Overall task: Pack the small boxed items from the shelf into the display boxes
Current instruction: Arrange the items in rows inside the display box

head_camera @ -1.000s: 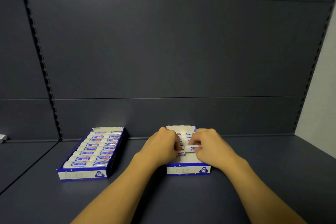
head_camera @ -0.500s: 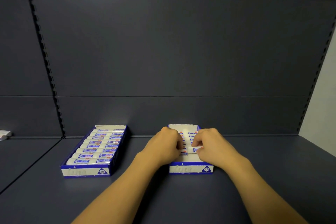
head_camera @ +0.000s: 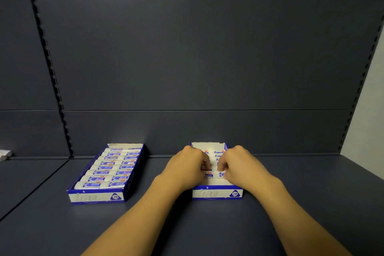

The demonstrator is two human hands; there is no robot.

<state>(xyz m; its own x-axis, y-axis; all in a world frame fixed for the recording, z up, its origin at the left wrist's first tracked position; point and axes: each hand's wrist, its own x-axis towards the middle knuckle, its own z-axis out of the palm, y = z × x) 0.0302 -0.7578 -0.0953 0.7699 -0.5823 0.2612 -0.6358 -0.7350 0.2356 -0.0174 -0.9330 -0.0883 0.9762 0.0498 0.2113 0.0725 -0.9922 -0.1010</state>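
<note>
Your left hand (head_camera: 188,167) and right hand (head_camera: 239,165) sit over the right display box (head_camera: 217,193) on the shelf (head_camera: 311,203). Both sets of fingers curl around a small boxed item (head_camera: 214,175) lying between them in the box. The full box (head_camera: 96,196) stands well apart at left.

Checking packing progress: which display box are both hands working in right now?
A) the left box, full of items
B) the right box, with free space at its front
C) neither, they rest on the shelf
B: the left hand and right hand are both over the right display box, at the small boxed items inside it; the left display box is untouched.
</note>
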